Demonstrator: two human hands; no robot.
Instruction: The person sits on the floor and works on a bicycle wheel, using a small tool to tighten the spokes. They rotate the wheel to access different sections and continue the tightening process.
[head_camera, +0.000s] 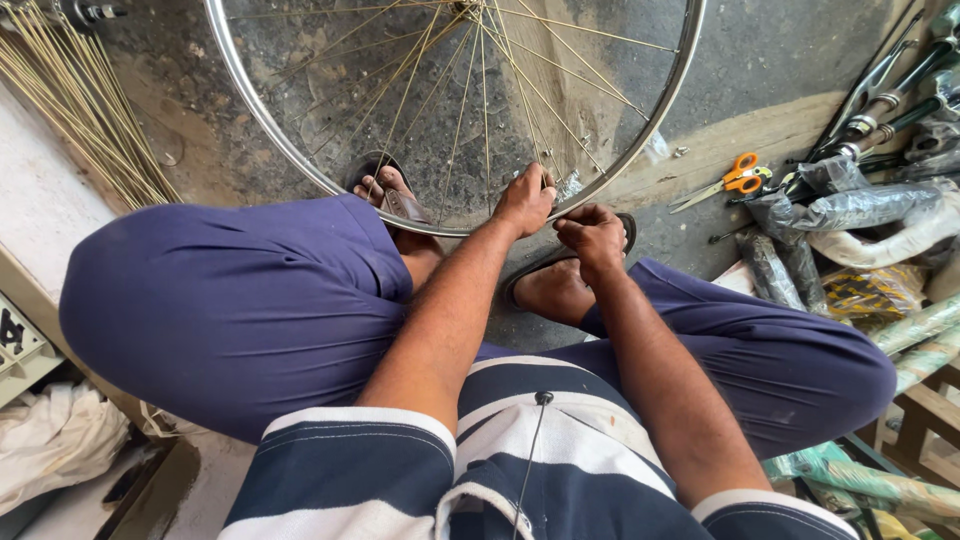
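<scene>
The person is sitting low on the concrete floor with the spoked bicycle wheel standing upright against the sandalled feet, so the rim's lowest stretch is lying within easy reach. The left hand is gripping the rim and steadying it, while the right hand is pinching something small at the rim just beside it. Orange-handled scissors are lying on the floor to the right, and loose spokes are fanning out at the left.

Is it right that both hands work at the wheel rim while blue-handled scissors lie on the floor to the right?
Not quite: the scissors have orange handles, not blue, as the head view shows. The rest holds: the left hand and right hand are both at the wheel rim, and the scissors lie on the floor to the right.
</scene>
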